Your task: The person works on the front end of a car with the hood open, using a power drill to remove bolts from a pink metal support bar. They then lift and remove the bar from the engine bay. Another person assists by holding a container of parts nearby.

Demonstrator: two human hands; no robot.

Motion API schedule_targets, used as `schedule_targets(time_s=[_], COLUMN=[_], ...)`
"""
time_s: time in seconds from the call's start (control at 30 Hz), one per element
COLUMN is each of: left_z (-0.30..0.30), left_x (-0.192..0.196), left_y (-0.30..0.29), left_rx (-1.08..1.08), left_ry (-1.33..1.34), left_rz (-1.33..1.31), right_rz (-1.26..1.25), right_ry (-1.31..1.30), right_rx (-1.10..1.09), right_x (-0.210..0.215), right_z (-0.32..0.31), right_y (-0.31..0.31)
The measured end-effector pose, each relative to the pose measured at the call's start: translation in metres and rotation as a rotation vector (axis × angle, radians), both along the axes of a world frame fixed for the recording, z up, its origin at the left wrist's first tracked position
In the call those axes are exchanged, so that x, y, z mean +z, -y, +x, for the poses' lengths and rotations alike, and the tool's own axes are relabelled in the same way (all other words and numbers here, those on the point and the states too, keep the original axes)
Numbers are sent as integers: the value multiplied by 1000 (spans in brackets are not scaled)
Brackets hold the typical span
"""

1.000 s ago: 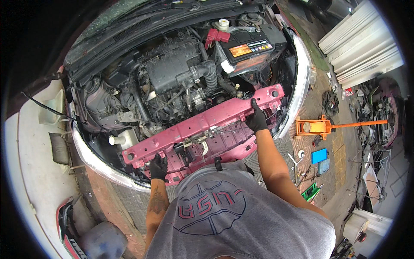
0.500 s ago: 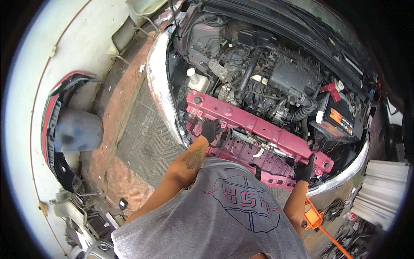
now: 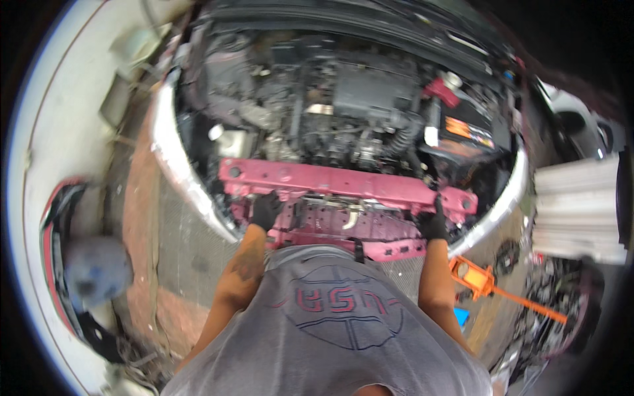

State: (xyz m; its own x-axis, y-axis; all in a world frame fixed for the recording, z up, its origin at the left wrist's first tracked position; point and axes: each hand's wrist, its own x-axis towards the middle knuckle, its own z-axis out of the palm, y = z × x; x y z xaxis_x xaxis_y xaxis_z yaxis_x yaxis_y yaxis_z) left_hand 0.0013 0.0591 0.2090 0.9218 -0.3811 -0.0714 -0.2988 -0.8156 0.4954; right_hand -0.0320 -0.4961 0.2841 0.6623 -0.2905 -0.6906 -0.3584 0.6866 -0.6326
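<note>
I lean over an open car engine bay. A magenta front crossmember [image 3: 343, 181] runs across the front of the bay, with a lower magenta panel [image 3: 370, 231] under it. My left hand [image 3: 266, 210], in a black glove, grips the lower edge of the crossmember near its left end. My right hand [image 3: 434, 221], also in a black glove, holds the crossmember near its right end, one finger reaching up onto it. Behind the beam lie the dark engine [image 3: 356, 99] and a black battery [image 3: 469, 132] with an orange label.
A silvery curved body edge [image 3: 173, 165] rims the bay. An orange floor jack [image 3: 485, 282] with a long handle lies on the ground at right. White corrugated sheets [image 3: 578, 211] are stacked further right. A detached bumper and a blue-grey round object [image 3: 96, 270] lie at left.
The view has swung round, so the car now sits level across the picture. Both gloved hands stay on the magenta crossmember at about the same spots.
</note>
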Motion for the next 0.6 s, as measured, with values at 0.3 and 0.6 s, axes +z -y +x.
schedule_targets(time_s=[0.3,0.6], left_z=[0,4], left_x=[-50,-43], left_y=[-18,-1], left_rx=[329,903], left_ry=[-285,-787], left_rz=[-580,-1633], right_rz=[-1367,-2027], right_ry=[-218,-265], right_rx=[495,628], right_x=[54,48], right_z=[37,78], right_y=[14,-7])
